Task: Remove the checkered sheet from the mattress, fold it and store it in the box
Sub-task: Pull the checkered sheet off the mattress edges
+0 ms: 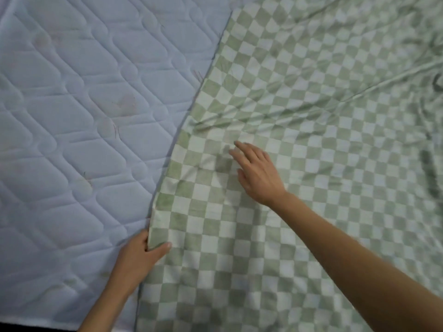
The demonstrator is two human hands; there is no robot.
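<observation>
The green-and-white checkered sheet (pixel 299 140) covers the right half of the view, and its long edge runs diagonally from the top centre to the bottom left. The bare white quilted mattress (pixel 72 104) shows on the left. My left hand (pixel 137 257) grips the sheet's edge near the bottom, with the thumb on top of the cloth and the fingers under it. My right hand (pixel 257 174) lies flat on the sheet with straight fingers spread, pointing up and left. Wrinkles run across the sheet beyond the fingertips. The box is not in view.
The mattress's near edge (pixel 36 323) crosses the bottom left corner, with dark floor below it. The sheet is creased and bunched toward the right edge (pixel 429 92). Faint stains mark the mattress.
</observation>
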